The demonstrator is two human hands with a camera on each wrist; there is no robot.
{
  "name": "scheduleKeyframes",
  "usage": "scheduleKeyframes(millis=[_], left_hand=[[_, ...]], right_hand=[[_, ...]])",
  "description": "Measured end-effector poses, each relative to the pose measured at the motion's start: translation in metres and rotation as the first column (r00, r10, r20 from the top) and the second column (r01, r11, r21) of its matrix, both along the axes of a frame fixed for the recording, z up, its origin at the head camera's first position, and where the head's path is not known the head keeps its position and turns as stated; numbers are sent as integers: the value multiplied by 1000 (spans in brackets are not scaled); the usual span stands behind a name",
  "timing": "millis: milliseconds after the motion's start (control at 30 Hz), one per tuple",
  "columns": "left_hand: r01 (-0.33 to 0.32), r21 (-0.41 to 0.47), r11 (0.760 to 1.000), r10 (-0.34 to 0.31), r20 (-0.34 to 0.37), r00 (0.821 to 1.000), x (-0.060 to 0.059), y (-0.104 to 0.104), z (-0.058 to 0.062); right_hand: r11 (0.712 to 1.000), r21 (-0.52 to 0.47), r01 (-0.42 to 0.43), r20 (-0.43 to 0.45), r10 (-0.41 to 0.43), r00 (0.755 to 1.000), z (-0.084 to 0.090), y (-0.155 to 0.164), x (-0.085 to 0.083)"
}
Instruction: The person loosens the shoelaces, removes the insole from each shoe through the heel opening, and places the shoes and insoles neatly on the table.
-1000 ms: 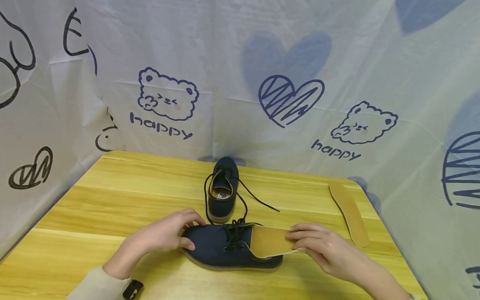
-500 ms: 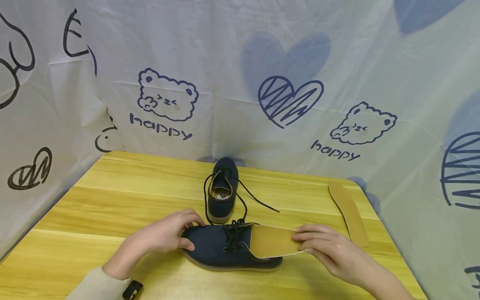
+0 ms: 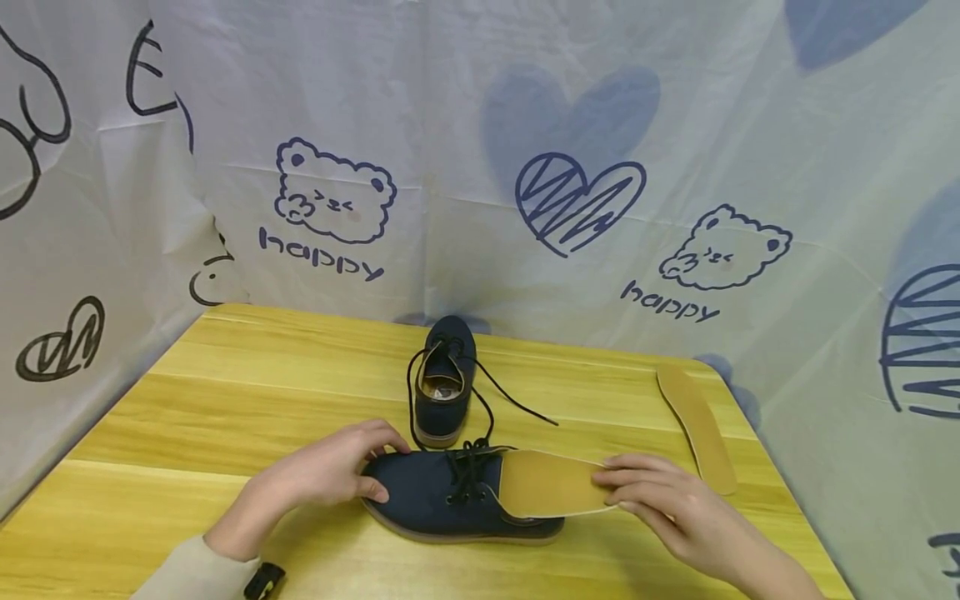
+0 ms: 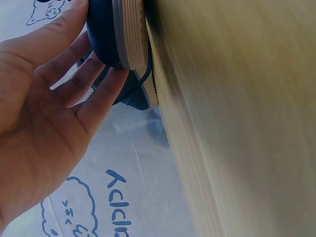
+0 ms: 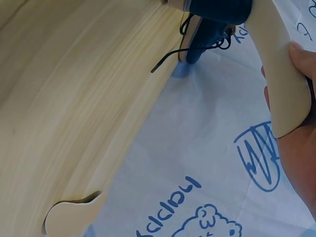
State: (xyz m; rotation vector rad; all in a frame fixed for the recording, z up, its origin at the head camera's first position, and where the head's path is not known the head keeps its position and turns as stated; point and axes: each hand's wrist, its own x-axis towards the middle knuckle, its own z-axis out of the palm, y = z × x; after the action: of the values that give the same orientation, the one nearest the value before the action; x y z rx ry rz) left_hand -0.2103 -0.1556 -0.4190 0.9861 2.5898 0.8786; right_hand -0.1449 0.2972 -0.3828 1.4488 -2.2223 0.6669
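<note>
I count two navy shoes, two tan insoles, two hands. Near shoe (image 3: 450,500) lies crosswise at the front of the table (image 3: 225,417), toe toward my left. Left hand (image 3: 322,471) cups the toe, fingers curled over the top, thumb on the near side. Right hand (image 3: 667,500) pinches the heel end of one insole (image 3: 551,483), whose front end sits in the shoe opening while the rest sticks out past the heel. Second shoe (image 3: 444,379) stands behind it, toe toward the backdrop (image 3: 480,125), laces trailing loose. Spare insole (image 3: 697,425) lies flat by the table's far right corner.

Left wrist view adds the ribbed sole edge of the near shoe against the tabletop and fingertips on the toe; no insole there. Right wrist view shows the insole's pale underside and the spare insole overhanging the table edge, which the head view doesn't make clear.

Open wood to the left and front left. Right side is tight: table edge and backdrop close.
</note>
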Motion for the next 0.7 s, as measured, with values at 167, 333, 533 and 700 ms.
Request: scheduleKeyframes(millis=[167,333,533,700], left_hand=[[-1,2,1000,1,2,1000,0,0,-1],[2,5,1000,-2,6,1000,0,0,0],[7,5,1000,-7,2,1000,1,1,1],[6,6,1000,-6,0,1000,1,1,1]], right_hand=[[1000,-18,2,34,-1,999,-2,4,2],[999,-38,14,79,-11,997,-3,7,4],[998,-68,17,90,-11,996,-3,11,7],[997,-79,10,81,-3,997,-3,12,10]])
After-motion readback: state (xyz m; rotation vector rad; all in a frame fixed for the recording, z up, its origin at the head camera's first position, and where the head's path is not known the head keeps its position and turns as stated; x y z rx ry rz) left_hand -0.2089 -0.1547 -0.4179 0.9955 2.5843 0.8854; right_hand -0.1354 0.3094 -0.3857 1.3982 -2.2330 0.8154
